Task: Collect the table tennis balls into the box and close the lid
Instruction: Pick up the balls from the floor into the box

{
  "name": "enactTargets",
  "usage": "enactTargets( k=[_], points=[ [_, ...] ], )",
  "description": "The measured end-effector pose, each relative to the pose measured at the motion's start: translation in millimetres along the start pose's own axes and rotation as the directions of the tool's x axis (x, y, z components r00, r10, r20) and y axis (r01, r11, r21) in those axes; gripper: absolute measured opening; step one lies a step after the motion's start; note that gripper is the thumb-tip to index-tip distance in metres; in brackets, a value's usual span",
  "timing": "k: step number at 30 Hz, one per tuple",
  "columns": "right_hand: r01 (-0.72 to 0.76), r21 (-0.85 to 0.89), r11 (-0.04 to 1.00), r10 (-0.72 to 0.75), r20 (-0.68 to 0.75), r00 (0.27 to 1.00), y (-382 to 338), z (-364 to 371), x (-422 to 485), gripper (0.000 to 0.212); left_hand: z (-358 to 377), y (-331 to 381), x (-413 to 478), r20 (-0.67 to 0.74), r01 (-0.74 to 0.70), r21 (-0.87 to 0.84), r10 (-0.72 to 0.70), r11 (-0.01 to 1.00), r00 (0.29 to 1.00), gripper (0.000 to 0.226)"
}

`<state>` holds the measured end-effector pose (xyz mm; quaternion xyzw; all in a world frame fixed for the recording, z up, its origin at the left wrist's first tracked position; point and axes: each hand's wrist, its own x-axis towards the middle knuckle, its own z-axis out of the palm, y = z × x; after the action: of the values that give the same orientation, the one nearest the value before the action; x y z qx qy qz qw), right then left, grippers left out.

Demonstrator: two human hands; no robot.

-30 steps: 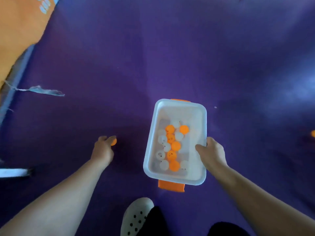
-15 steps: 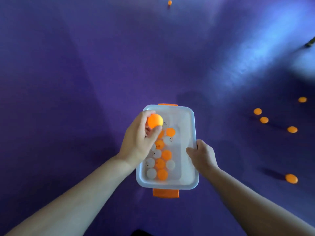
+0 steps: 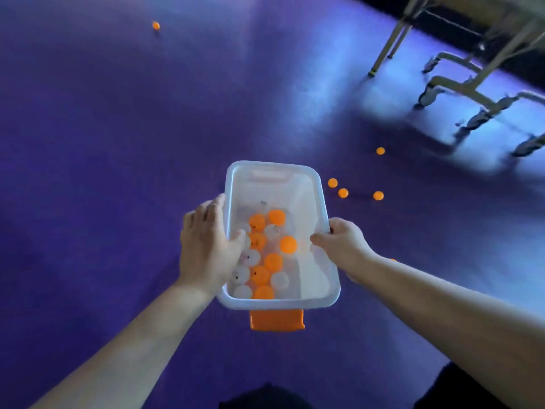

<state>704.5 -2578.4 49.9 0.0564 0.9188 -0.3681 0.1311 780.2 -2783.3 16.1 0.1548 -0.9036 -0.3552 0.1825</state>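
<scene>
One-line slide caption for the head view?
Open box of balls held by left hand and right hand over purple floor, loose orange balls beyond.

Left of and beyond our fingers (image 3: 203, 215) the purple floor (image 3: 118, 149) lies open. Between them the open-topped box (image 3: 295, 196) is reachable from above. Beyond them to the right, loose orange balls (image 3: 343, 192) dot the floor; farther off, a wheeled metal frame (image 3: 477, 94) blocks us.

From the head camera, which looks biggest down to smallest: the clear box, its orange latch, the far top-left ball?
1. clear box
2. orange latch
3. top-left ball, though distance from the camera shrinks it.
</scene>
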Motion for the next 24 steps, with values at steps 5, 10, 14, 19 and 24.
enactTargets(
  k=[5,10,14,19,24],
  points=[
    [-0.080,0.053,0.995,0.082,-0.047,0.995,8.0,-70.7,5.6,0.008,16.0,61.3,30.3,0.205,0.205,-0.251,-0.155,0.946,0.966,0.031],
    [-0.126,0.081,0.989,0.131,-0.059,0.990,35.3,-104.5,27.1,0.002,52.5,95.9,44.5,0.352,0.273,-0.321,-0.153,0.907,0.923,0.025],
    [-0.146,0.060,0.987,0.148,-0.042,0.988,60.1,-102.8,56.9,0.008,87.1,94.8,43.8,0.398,0.363,-0.350,-0.214,0.864,0.892,0.023],
    [-0.137,0.127,0.982,0.133,0.039,0.990,103.5,-87.4,92.1,0.020,132.6,85.5,48.4,0.329,0.389,-0.282,-0.293,0.877,0.898,0.024],
    [-0.254,0.298,0.920,0.279,-0.043,0.959,178.8,-79.9,131.6,0.016,170.0,74.9,52.2,0.294,0.386,-0.213,-0.318,0.897,0.901,0.033]
  ],
)
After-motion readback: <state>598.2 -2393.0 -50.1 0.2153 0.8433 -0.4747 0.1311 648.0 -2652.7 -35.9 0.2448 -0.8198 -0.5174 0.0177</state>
